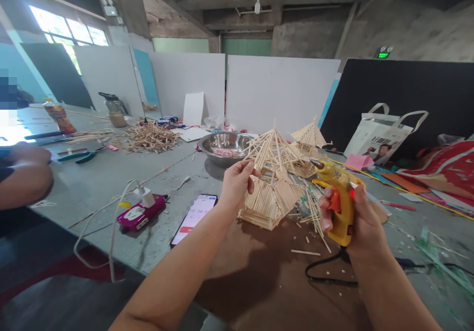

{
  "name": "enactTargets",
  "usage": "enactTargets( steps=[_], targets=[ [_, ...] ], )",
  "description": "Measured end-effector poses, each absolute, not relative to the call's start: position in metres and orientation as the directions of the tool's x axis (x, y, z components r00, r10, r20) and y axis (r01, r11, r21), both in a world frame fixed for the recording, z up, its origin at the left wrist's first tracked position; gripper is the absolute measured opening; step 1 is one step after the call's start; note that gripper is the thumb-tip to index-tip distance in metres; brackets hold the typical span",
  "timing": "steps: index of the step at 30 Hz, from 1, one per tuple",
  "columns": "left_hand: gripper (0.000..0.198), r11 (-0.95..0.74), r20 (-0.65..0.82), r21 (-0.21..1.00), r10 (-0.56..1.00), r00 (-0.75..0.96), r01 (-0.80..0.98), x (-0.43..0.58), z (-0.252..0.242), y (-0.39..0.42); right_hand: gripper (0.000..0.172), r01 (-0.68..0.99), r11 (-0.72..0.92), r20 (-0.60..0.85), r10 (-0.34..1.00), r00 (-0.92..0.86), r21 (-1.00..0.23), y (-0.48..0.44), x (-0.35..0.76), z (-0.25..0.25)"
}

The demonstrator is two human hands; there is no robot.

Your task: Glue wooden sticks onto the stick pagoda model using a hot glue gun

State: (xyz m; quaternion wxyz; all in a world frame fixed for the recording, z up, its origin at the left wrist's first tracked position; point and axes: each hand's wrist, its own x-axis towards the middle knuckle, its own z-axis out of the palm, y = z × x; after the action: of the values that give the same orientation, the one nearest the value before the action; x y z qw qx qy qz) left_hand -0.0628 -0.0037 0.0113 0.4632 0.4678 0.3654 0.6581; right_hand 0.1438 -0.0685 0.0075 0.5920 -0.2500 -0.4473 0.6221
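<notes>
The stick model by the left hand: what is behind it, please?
Behind the model stand a second model and a bowl. The front model covers part of the bowl's right side and some of the second model's lower part; anything fully hidden cannot be seen.

L grip (237,182) fwd, in thumb-finger pinch; R grip (365,220) fwd, in half-fist curl

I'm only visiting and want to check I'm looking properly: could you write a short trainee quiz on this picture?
1. Which hand holds the yellow glue gun?
2. Fill in: the left hand is near a small roofed model built of thin wooden ____.
3. What is plugged into the purple power strip? A: pliers; B: a white plug; C: a bottle.

Key: 1: the right hand; 2: sticks; 3: B.
</notes>
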Motion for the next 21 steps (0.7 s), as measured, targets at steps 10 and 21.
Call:
enactTargets(
  steps=[10, 21],
  targets=[
    [0.025, -0.259, 0.238, 0.923, 0.965, -0.107, -0.284, -0.0638, 0.0089, -0.0003, 0.039, -0.496, 0.082, 0.183, 0.970, -0.158, -0.864, -0.0698, 0.1432, 0.0091],
    [0.026, -0.217, 0.203, 0.916, 0.976, -0.077, -0.336, -0.0631, 0.0125, -0.0013, 0.039, -0.486, 0.087, 0.188, 0.969, -0.163, -0.869, -0.0701, 0.1428, 0.0087]
  ],
)
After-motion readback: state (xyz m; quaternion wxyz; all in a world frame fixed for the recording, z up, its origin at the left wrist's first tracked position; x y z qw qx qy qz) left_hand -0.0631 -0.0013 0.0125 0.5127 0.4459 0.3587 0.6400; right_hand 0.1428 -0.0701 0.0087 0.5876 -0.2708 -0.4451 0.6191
